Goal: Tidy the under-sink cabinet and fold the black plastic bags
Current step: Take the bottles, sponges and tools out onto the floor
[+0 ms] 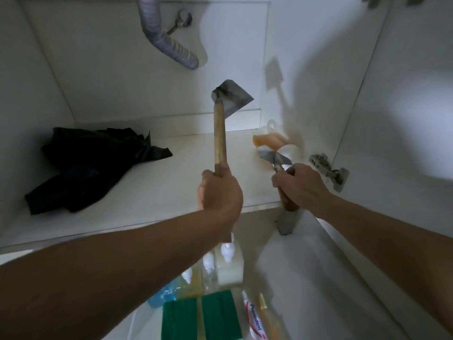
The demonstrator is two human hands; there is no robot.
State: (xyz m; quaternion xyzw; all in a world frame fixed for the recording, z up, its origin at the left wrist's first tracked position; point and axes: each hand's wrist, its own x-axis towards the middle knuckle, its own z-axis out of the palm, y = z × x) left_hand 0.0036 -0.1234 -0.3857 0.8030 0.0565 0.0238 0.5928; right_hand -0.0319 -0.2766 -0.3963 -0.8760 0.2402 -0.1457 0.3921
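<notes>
Cabinet floor (171,192): black plastic bags (93,165) left of both tool-gripping hands (220,190).

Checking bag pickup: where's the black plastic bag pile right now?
In the head view the black plastic bags lie crumpled on the left of the cabinet floor, near the left wall, left of the scraper held up by the left hand.

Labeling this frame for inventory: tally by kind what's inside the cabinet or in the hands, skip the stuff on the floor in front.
Wooden-handled scrapers: 2, one gripped by the left hand, one by the right hand
Black plastic bags, crumpled pile: 1, separate bags cannot be told apart
Blurred orange-and-clear item at the back right: 1
Total: 4
</notes>
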